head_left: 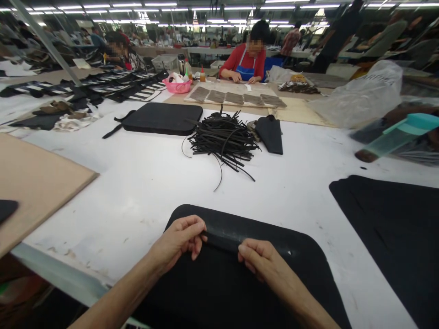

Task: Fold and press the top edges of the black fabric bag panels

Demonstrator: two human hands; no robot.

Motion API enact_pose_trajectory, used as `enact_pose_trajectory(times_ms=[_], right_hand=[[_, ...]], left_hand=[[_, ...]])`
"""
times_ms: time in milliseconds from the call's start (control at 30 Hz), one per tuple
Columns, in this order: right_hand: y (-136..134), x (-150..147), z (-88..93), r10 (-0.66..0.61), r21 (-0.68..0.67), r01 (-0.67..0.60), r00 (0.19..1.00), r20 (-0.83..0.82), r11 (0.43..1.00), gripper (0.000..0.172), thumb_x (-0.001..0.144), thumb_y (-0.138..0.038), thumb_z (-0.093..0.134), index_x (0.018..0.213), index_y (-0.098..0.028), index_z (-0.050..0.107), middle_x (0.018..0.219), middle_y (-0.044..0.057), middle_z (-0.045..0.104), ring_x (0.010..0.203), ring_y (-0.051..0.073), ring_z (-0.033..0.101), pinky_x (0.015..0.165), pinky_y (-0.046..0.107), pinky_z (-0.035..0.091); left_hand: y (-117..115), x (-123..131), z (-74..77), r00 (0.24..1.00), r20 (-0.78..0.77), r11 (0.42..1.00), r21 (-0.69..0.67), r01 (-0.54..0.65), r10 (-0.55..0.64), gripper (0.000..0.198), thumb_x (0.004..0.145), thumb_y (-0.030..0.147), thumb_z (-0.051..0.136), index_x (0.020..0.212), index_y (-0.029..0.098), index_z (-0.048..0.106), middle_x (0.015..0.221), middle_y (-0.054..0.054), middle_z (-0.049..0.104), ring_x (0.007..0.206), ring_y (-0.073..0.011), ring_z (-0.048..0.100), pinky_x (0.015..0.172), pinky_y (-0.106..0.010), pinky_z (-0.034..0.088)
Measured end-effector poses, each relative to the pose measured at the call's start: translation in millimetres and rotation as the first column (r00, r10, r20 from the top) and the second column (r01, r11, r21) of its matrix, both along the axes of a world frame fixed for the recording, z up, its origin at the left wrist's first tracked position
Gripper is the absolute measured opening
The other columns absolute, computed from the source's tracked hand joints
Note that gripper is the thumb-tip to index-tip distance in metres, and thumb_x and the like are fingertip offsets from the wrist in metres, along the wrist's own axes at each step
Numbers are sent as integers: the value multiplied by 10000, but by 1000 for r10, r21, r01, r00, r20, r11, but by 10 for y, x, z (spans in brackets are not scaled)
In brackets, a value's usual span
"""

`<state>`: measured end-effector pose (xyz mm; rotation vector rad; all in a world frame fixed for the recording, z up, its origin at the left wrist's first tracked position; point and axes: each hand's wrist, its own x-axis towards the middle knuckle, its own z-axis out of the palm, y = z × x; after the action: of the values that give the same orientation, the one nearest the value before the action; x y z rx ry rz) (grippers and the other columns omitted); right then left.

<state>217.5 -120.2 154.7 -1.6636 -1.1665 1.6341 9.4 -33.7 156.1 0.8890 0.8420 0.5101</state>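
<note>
A black rounded fabric panel (298,256) lies on the white table (144,183) right in front of me. My left hand (180,240) pinches a raised fold of this panel at its left end, fingers curled closed. My right hand (259,258) grips the same fold a little to the right, fingers also closed on it. The fold (222,238) runs between both hands as a black ridge.
A pile of black strips (222,139) lies mid-table, with a black pad (163,118) and a small black piece (270,133) beside it. Another black sheet (387,224) lies right, a brown board (34,183) left. A person in red (245,61) works at the far side.
</note>
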Motion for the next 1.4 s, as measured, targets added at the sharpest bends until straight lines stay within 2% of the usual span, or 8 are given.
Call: enact_pose_trajectory(times_ms=[133, 367, 567, 800, 967, 1133, 1267, 1400], right_hand=[[8, 43, -61, 0, -38, 0, 1000, -5, 999, 330, 859, -436, 426, 683, -176, 527, 511, -66, 347, 441, 71, 240, 416, 212, 149], [46, 24, -2, 25, -26, -23, 998, 51, 999, 302, 861, -386, 422, 692, -174, 556, 521, -54, 390, 461, 75, 290, 431, 213, 175], [-88, 386, -11, 50, -13, -49, 995, 85, 999, 290, 826, -355, 448, 625, -171, 545, 549, -20, 527, 434, 77, 342, 441, 225, 223], [-364, 1001, -133, -100, -55, 118, 960, 260, 991, 331, 742, -498, 499, 684, -184, 590, 653, 14, 602, 440, 99, 429, 441, 235, 275], [-424, 1135, -242, -212, -31, 245, 890, 403, 969, 413, 724, -573, 484, 667, -185, 613, 467, -9, 472, 462, 124, 399, 466, 257, 259], [-442, 1193, -407, -347, -18, 389, 841, 415, 921, 475, 620, -652, 559, 674, -182, 607, 515, -19, 445, 462, 114, 351, 451, 259, 233], [-462, 1262, -532, -337, -46, 381, 862, 379, 923, 480, 647, -671, 559, 693, -195, 601, 578, -10, 478, 510, 125, 390, 472, 259, 283], [-474, 1275, -562, -348, -61, 390, 872, 345, 919, 479, 656, -674, 546, 711, -200, 595, 615, 2, 526, 510, 128, 419, 472, 259, 316]], left_hand=[[23, -27, 6, 990, -131, 997, 51, 66, -58, 208, 711, 304, 641, 780, 135, 541, 625, -7, 582, 426, -88, 498, 378, -181, 413], [52, -3, 33, 941, -328, 976, 164, 140, -80, 285, 765, 398, 549, 646, 139, 555, 570, -1, 559, 416, -93, 501, 366, -175, 391], [131, -78, 0, 892, -450, 954, 283, 102, 39, 258, 742, 376, 561, 628, 145, 589, 455, 25, 503, 387, -90, 452, 362, -169, 341], [229, -79, -140, 855, -502, 947, 317, 47, 126, 257, 695, 406, 582, 666, 151, 597, 409, 50, 453, 382, -100, 409, 371, -190, 321], [250, -14, -188, 832, -524, 918, 395, 44, 185, 216, 689, 367, 593, 626, 165, 550, 468, 63, 436, 420, -86, 382, 403, -192, 286], [279, 4, -168, 756, -623, 844, 502, 190, 200, 172, 708, 302, 546, 604, 165, 551, 534, 40, 494, 527, -107, 441, 489, -209, 313], [332, 0, -158, 690, -699, 811, 507, 290, 191, 135, 710, 215, 483, 624, 171, 577, 545, 38, 511, 541, -113, 457, 531, -221, 322], [375, -5, -177, 646, -740, 800, 497, 336, 189, 134, 685, 167, 481, 618, 176, 598, 570, 31, 540, 565, -119, 483, 552, -225, 322]])
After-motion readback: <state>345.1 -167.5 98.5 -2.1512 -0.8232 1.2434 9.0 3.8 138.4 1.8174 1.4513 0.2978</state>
